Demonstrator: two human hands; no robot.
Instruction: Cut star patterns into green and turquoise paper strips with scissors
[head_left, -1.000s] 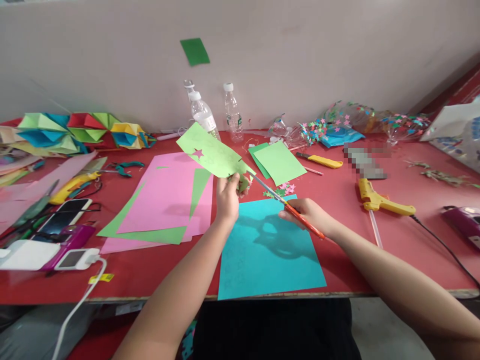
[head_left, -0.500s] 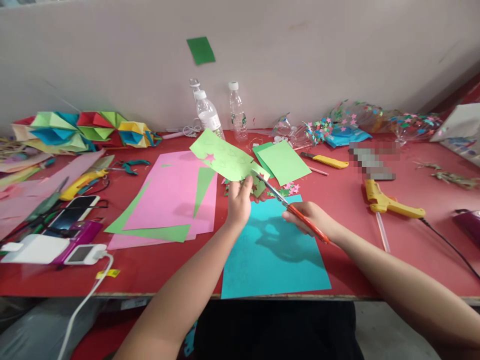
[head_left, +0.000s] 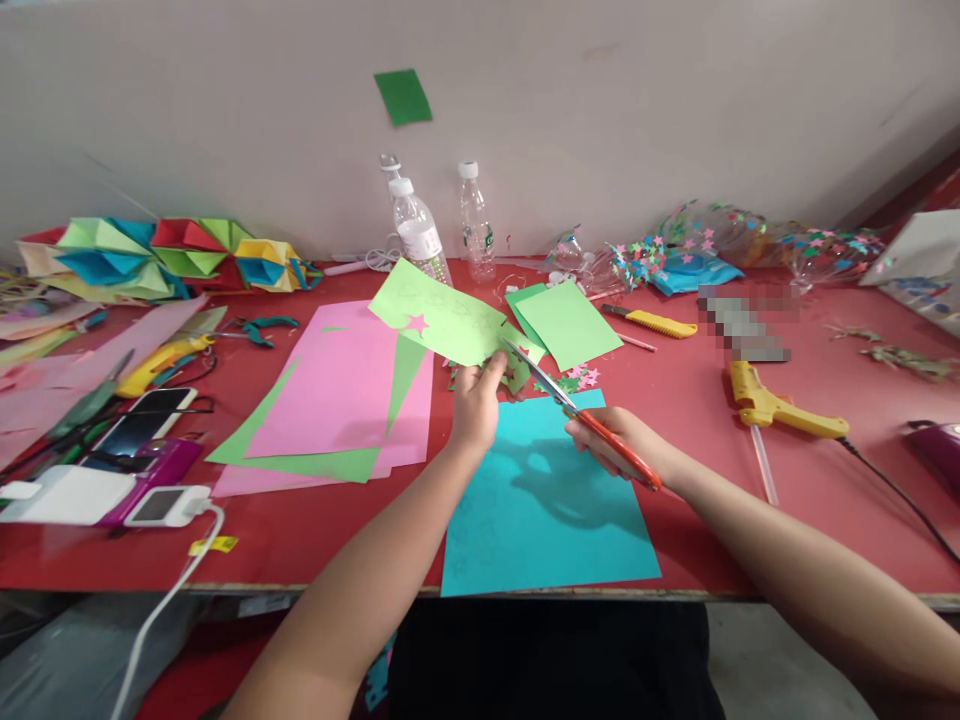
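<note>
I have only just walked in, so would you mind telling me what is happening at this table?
A person is holding a light green sheet of paper in the left hand and red-handled scissors in the right hand, with the blades at the sheet's edge. A blue sheet lies on the table below the hands. Small paper stars lie just beyond it, and a yellow glue gun rests off to the right.
</note>
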